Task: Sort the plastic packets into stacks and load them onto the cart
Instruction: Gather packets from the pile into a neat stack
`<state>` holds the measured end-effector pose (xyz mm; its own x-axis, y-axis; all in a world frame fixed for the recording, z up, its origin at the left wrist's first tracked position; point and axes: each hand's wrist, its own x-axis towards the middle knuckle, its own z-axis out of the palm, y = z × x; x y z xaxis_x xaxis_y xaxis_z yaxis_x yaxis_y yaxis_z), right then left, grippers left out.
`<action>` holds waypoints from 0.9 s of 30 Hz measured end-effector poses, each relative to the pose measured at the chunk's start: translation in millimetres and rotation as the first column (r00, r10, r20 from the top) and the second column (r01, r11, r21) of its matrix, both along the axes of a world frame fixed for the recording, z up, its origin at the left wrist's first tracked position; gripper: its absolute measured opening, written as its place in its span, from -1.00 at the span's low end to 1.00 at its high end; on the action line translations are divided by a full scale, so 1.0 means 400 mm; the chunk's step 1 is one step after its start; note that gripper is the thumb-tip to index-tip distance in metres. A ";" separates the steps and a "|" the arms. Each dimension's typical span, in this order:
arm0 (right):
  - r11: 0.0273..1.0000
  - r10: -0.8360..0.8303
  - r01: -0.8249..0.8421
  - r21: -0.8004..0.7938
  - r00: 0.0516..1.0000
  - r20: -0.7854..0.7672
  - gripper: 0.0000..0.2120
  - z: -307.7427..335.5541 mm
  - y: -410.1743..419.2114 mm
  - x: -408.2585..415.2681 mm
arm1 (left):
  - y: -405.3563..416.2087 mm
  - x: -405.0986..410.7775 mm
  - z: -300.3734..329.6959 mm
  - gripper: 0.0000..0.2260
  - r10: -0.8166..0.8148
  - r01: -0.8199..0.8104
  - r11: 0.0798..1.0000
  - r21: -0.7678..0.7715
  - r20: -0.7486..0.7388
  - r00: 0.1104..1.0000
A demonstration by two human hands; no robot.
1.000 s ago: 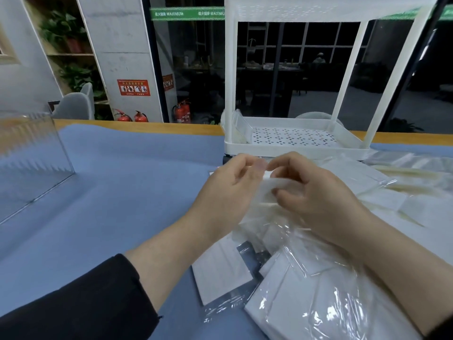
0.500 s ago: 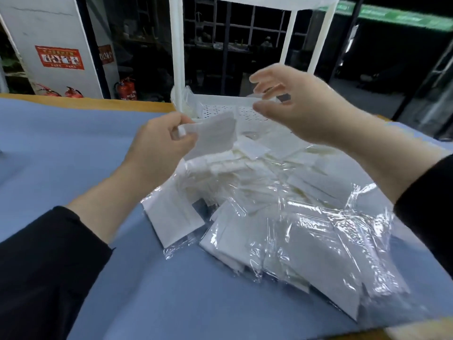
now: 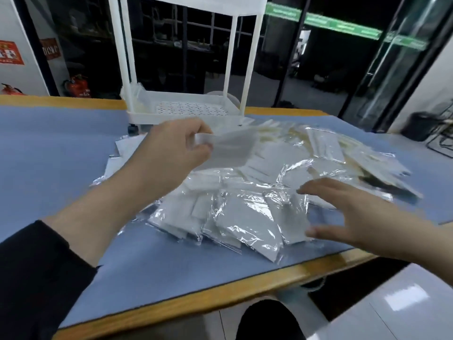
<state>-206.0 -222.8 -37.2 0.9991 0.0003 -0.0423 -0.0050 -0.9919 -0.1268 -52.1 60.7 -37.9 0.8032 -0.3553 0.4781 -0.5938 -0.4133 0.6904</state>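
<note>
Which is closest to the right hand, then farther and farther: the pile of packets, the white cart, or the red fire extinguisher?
1. Pile of clear plastic packets, just under the right hand.
2. White plastic cart, behind the pile.
3. Red fire extinguisher, far left, beyond the table.

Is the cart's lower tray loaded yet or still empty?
Nearly empty: the white cart shows its bare perforated tray floor; only some clear plastic sits in its left corner. The packets lie heaped on the table.
</note>
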 end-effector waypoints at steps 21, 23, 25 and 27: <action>0.827 -0.432 0.304 0.473 0.881 0.190 -0.36 -0.112 0.063 0.025 | -0.032 -0.018 -0.115 -0.88 -0.022 0.014 0.995 0.095 0.079 0.997; 0.818 -0.434 0.263 0.511 0.866 0.248 -0.59 -0.094 0.049 0.021 | -0.028 -0.017 -0.112 -0.84 -0.016 0.011 0.998 0.065 0.078 0.997; 0.838 -0.415 0.196 0.509 0.834 0.363 -0.88 -0.064 0.036 0.014 | -0.022 -0.015 -0.107 -0.85 0.007 -0.009 1.000 0.026 0.075 0.997; 0.857 -0.346 0.103 0.504 0.841 0.417 -0.66 -0.029 0.035 0.007 | -0.013 -0.012 -0.101 -0.87 0.040 -0.038 0.999 -0.018 0.076 0.996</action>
